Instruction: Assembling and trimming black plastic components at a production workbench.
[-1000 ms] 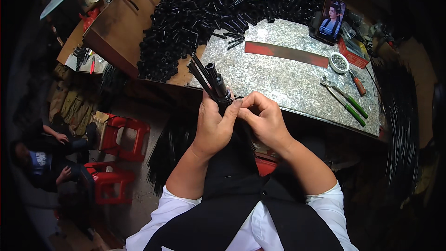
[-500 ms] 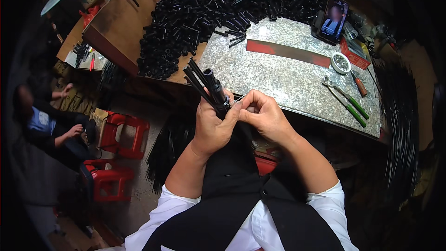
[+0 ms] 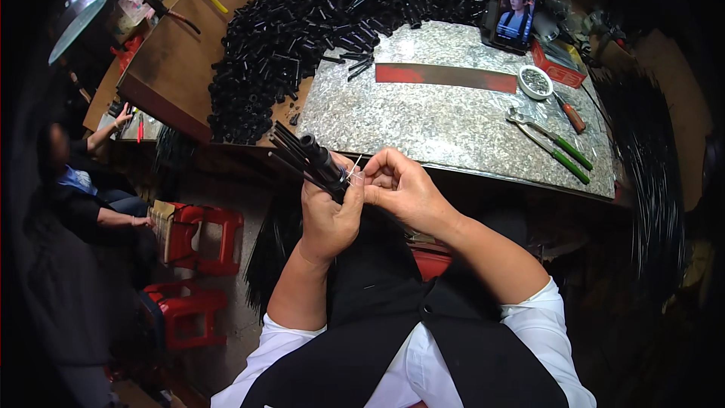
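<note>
My left hand is closed around a bundle of thin black rods and a thicker black tube. The bundle stands tilted, its upper ends pointing away to the left. A thin, pale wire-like strand crosses the side of the tube near my left thumb. Right beside it, my right hand has thumb and forefinger pressed together at my left thumb tip. What that pinch holds, if anything, is too small to make out. The lower part of the bundle is hidden by my left hand.
A stone-topped table holds a red-and-dark flat bar, a white bowl of small metal bits, green-handled pliers, a screwdriver and a phone. Behind lies a heap of black tubes. Red stools and another person are at left.
My hands and the bundle have shifted slightly left, and the bundle leans more. The pale strand shows more plainly beside the tube. The other person's arm now reaches toward the side table.
</note>
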The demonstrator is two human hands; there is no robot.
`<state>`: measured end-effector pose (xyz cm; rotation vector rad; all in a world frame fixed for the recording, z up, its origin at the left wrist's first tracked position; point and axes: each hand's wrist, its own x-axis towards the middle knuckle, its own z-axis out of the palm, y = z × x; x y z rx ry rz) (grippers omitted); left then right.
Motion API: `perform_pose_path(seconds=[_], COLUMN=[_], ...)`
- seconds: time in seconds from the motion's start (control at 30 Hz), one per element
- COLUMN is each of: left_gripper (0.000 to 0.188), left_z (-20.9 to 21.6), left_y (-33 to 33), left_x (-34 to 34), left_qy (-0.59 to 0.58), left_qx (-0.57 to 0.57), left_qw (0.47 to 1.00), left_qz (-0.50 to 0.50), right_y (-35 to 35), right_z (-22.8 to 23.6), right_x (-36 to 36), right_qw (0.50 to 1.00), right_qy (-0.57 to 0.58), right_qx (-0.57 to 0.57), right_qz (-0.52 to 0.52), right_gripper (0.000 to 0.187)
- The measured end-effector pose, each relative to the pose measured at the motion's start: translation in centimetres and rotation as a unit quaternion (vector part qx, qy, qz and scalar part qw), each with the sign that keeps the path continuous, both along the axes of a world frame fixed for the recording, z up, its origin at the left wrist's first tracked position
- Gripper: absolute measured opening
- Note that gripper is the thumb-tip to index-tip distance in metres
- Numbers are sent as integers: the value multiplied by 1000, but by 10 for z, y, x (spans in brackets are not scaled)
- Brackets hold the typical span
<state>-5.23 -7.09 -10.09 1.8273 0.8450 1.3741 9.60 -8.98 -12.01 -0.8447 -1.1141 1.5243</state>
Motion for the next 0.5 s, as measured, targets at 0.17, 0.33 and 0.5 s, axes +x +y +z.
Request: perform_pose_path(seconds=[0.17, 0.33, 0.5], left_gripper=[8, 15, 10], left_z=[-9, -6, -6], left_y=[-10, -3, -9], left_x=[16, 29, 47], left_qy=[-48, -85, -179], left_qx=[-27, -36, -138], left_qw=[996, 990, 944], left_qz=[-66, -111, -240], right_y=[-25, -50, -64], right_z=[13, 33, 40], right_x=[30, 95, 163], right_qw=[991, 946, 769], right_qy=[-119, -266, -512], right_qx=[54, 104, 209], right_qz=[-39, -156, -319], right_gripper=[31, 29, 27])
